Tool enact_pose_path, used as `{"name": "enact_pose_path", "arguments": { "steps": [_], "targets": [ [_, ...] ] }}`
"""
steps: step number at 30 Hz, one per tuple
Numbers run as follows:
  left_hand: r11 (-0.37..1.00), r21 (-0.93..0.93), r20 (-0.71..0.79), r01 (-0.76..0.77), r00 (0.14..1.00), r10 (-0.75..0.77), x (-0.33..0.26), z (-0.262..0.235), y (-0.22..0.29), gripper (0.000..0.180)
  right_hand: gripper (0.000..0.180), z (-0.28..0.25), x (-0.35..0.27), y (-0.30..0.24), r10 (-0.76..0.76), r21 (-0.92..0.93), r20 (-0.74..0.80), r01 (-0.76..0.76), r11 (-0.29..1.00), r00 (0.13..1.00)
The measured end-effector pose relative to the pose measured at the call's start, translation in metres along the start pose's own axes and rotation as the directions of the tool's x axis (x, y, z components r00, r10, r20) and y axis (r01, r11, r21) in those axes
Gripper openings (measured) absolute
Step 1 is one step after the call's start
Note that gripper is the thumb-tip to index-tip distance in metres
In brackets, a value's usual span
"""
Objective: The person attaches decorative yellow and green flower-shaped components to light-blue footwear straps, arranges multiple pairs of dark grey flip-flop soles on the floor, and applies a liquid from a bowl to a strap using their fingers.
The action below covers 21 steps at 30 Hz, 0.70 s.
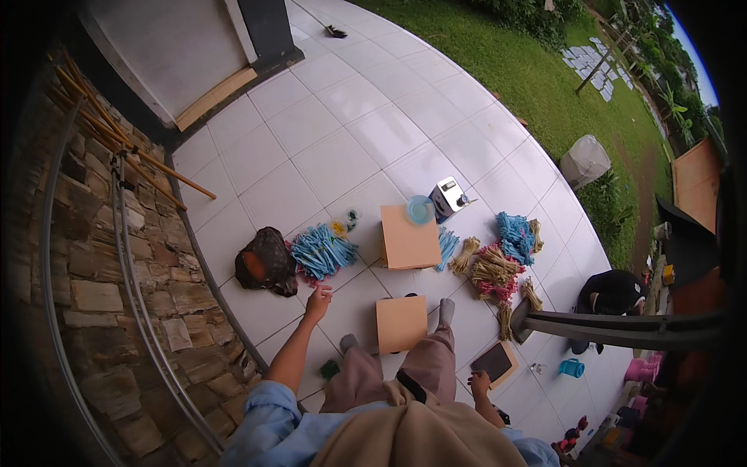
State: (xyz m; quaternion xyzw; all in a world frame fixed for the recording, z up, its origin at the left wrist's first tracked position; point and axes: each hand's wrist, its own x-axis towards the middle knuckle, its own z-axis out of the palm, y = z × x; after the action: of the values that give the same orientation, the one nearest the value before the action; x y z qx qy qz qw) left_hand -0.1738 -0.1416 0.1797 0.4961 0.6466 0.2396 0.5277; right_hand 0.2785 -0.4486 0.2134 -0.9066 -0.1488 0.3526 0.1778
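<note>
- Left hand stretched forward, grip loose and holding nothing; fingertips just short of the blue bundle pile on the tiled floor
- Right hand rests open beside a dark tablet; two cardboard pieces lie between

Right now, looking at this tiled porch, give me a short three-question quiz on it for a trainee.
1. True or false: the left hand reaches toward the heap of blue bundles.
2. Multiple choice: what is the right hand nearest to? A) the dark tablet B) the blue cup C) the black bag
3. Fill in: the round blue lid lies at the far corner of the larger ____.

Key: 1 true; 2 A; 3 cardboard box.
</note>
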Motion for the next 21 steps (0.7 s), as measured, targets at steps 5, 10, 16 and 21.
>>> {"name": "enact_pose_path", "arguments": {
  "steps": [5,10,16,21],
  "targets": [
    [0.885,-0.21,0.13,0.416,0.909,-0.396,0.025,0.044,-0.005,0.022,0.015,0.014,0.062,-0.09,-0.225,-0.043,-0.017,0.224,0.974,0.974],
    [0.776,-0.313,0.043,0.547,0.825,-0.564,0.071,0.111,-0.009,0.024,0.018,0.053,0.197,-0.18,-0.154,0.025,0.296,0.154,0.988,0.943],
    [0.958,-0.004,-0.026,0.288,0.957,-0.288,0.168,0.182,-0.031,0.03,0.02,0.129,0.315,-0.275,-0.252,0.007,0.454,0.28,0.96,0.854],
    [0.947,0.322,-0.243,0.0,0.966,0.083,0.28,0.239,-0.042,0.041,0.019,0.199,0.379,-0.3,-0.507,0.002,0.413,0.556,0.831,0.757]
  ]
}}
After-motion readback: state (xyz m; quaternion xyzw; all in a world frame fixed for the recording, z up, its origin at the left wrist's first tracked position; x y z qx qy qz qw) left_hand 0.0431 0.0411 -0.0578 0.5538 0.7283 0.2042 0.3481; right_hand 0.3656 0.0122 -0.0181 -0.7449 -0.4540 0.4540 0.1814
